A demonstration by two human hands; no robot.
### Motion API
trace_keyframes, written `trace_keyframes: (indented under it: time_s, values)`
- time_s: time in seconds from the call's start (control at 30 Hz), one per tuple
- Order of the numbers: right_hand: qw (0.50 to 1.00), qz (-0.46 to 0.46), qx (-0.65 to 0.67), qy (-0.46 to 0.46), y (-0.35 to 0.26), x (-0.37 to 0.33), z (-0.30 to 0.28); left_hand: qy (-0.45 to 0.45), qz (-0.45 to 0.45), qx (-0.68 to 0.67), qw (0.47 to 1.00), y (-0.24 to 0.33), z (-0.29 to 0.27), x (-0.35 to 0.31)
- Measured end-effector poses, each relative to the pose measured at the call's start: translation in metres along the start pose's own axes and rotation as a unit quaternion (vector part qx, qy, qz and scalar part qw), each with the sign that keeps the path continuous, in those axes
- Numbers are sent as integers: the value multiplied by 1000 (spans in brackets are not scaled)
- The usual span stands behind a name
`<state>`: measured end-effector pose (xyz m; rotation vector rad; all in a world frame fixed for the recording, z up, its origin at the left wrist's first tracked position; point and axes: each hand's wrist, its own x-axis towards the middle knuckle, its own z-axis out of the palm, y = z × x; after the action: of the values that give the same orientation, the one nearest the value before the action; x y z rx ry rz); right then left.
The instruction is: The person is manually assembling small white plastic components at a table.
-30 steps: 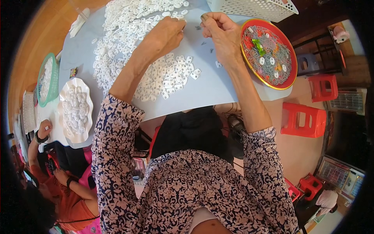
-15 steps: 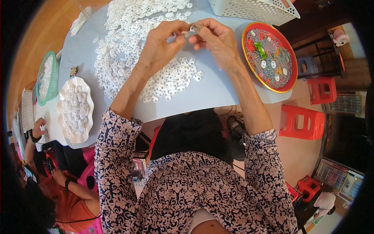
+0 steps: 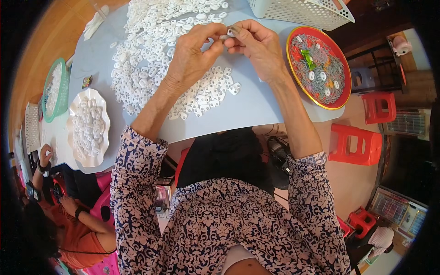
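Over the table's middle, my left hand (image 3: 195, 52) and my right hand (image 3: 256, 48) meet fingertip to fingertip. Each is closed in a pinch on a small white plastic piece (image 3: 230, 33); the fingers partly hide how the two pieces sit together. Under and left of my hands lies a big heap of white oval plastic pieces (image 3: 137, 68). A smaller group of white pieces with dark round holes (image 3: 208, 100) lies nearer to me. To the right, a red round tray (image 3: 293, 75) with a gold rim holds grey screw-like parts and several white ovals.
A white scalloped dish (image 3: 106, 130) of white pieces stands at the left, by a green basket (image 3: 63, 98). A white perforated basket (image 3: 298, 16) is at the far right. Red stools (image 3: 356, 144) stand on the floor. A co-worker (image 3: 87, 229) sits at lower left.
My two hands have come closer together, and the pieces at their fingertips now touch or nearly touch. At lower left the co-worker's raised hand has shifted slightly.
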<state>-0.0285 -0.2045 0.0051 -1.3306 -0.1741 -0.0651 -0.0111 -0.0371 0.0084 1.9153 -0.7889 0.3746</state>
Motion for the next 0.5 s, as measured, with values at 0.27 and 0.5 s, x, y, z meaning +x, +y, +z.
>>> trace_keyframes:
  time_s: [0.27, 0.5]
  values:
    - [1000, -19, 18, -15, 1, -1, 2, 38, -98, -220, 970, -2, 4, 1]
    - [993, -61, -97, 1, -4, -5, 6, 16, -183, -307, 934, -5, 1, -1]
